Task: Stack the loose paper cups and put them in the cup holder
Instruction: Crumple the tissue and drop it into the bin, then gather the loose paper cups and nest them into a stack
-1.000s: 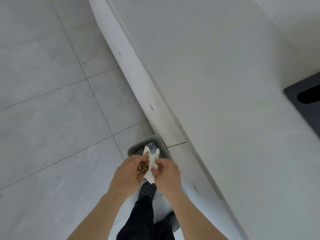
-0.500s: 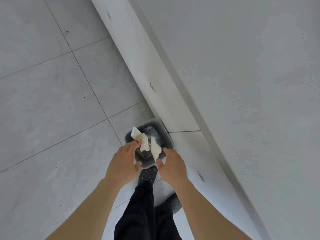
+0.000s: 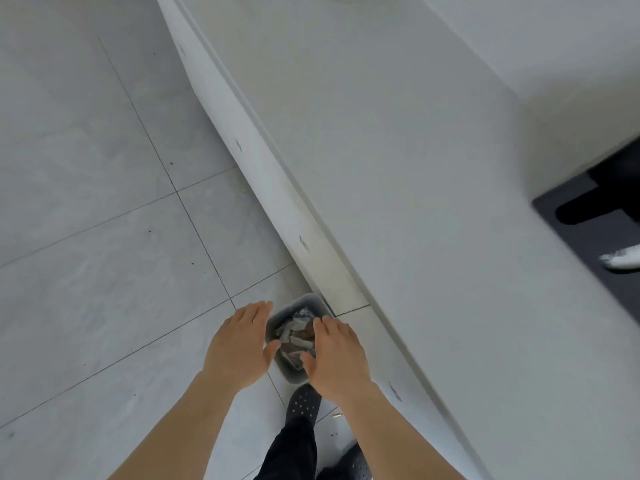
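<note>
No paper cups and no cup holder show in this view. My left hand (image 3: 242, 348) and my right hand (image 3: 337, 358) hover palm down, fingers spread and holding nothing, over a small grey bin (image 3: 304, 301) on the floor by the counter's base. Crumpled white paper scraps (image 3: 292, 332) and something brown lie inside the bin, between my two hands.
A long white counter (image 3: 415, 168) runs diagonally along the right. A dark mat or tray (image 3: 588, 230) lies at its right edge with a white object (image 3: 623, 261) on it. Grey floor tiles (image 3: 86, 202) fill the left. My dark shoes (image 3: 303, 405) stand below the bin.
The crumpled paper that both hands held has left them and now lies in the bin. Both hands have opened and spread flat above it.
</note>
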The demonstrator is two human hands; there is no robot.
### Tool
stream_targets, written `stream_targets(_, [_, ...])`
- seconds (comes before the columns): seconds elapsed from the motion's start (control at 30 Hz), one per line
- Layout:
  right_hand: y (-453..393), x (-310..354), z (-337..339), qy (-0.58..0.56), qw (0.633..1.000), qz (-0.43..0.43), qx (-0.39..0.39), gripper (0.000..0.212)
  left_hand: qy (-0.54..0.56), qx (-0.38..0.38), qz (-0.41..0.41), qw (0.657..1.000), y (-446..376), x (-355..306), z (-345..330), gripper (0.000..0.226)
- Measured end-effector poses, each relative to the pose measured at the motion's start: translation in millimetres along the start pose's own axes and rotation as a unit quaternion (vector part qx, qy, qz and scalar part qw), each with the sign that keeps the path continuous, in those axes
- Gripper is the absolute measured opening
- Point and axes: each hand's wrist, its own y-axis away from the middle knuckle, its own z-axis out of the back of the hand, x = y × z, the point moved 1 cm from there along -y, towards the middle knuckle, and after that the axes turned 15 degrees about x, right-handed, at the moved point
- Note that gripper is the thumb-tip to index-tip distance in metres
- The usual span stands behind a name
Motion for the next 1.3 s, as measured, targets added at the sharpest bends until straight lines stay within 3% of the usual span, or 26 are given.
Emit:
stream_targets(0.4, [79.0,46.2,91.2,0.052,0.988,0.061,-0.129,0.054,-0.061,-0.087,-0.002,0.994,76.1,-24.9,111.9,0.073])
stream_targets(0.73, [167.0,-9.6,170.7,0.012,0.975,-0.021,-0.221,0.063,-0.104,-0.142,-0.112,0.978,82.1,-110.8,199.1,0.073])
stream_targets(1.0, [250.9,-120.8,174.0,-0.079,0.933,-0.169,-0.308,0.054,-0.158,-0.14,-0.257,0.943,59.5,-257.8,209.8,0.07])
stream_targets(1.3, [372.3,-247.1,85.5,-0.216,0.85,-0.331,-0.347,0.049,-0.23,-0.052,-0.433,0.87,77.7,-459.0,121.0,0.077])
